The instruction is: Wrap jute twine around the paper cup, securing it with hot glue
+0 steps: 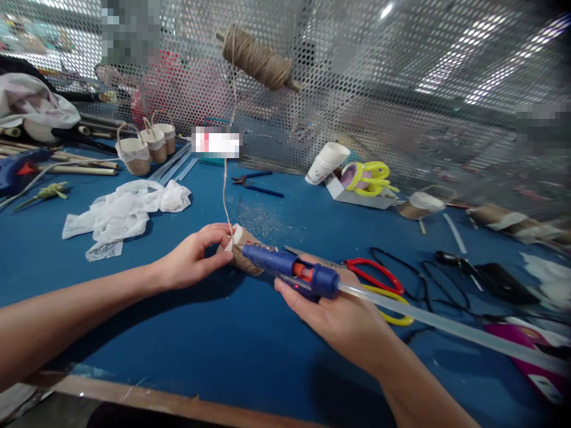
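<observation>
My left hand (203,254) grips a small white paper cup (238,230), tipped on its side, with brown twine wound around part of it. A strand of twine (225,184) runs from the cup up to a twine spool (259,58). In my right hand (343,315) is a blue hot glue gun (276,260), its nozzle at the cup's wrapped side. A long clear glue stick (428,321) sticks out of the gun's back. Scissors with one red and one yellow handle (377,274) show behind my right hand; whether it touches them I cannot tell.
Crumpled white lace (122,208) lies left, near several decorated cups with handles (134,157). Blue-handled pliers (263,185), stacked paper cups (328,161) and a white box with yellow tape rings (357,193) sit toward the mesh panel (357,71). Black cords (419,267) lie right.
</observation>
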Tool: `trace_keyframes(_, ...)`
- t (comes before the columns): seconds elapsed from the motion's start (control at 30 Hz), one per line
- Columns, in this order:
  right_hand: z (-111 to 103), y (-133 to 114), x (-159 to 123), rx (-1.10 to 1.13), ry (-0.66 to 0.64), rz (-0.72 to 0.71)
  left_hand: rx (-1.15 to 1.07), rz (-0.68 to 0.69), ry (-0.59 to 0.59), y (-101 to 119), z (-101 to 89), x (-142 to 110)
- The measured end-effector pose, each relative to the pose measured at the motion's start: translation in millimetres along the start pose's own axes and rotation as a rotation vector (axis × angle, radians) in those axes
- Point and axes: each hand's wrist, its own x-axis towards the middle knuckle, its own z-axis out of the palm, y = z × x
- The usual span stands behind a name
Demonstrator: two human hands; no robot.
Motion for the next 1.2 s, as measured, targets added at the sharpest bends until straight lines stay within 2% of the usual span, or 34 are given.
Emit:
trace_keyframes(0.2, 0.6, 0.8, -0.4, 0.02, -0.004, 0.05, 0.009, -0.008, -0.016, 1.5, -0.3, 0.0)
trace_keyframes(0.5, 0.7, 1.2, -2.3, -0.028, 0.015, 0.037, 0.018, 0.005, -0.017, 0.2, -0.5, -0.2)
trace_keyframes(0.67, 0.0, -1.3, -2.7, -0.024, -0.039, 0.031, 0.043, 0.015, -0.016, -0.1, -0.8, 0.5)
trace_keyframes(0.9, -0.9, -2.2, -1.5, -0.041, 0.012, 0.043, 0.032, 0.009, -0.015, 0.2, -1.1, -0.1)
trace_keyframes(1.07, -2.1, -1.9, -1.8, -0.026, -0.034, 0.028, 0.059, 0.026, -0.024, -0.9, -1.1, -0.7)
trace_keyframes(1.2, -3.4, -0.6, 2.2, -0.008, 0.017, 0.04, 0.058, 0.017, -0.032, 0.2, -0.6, -0.2)
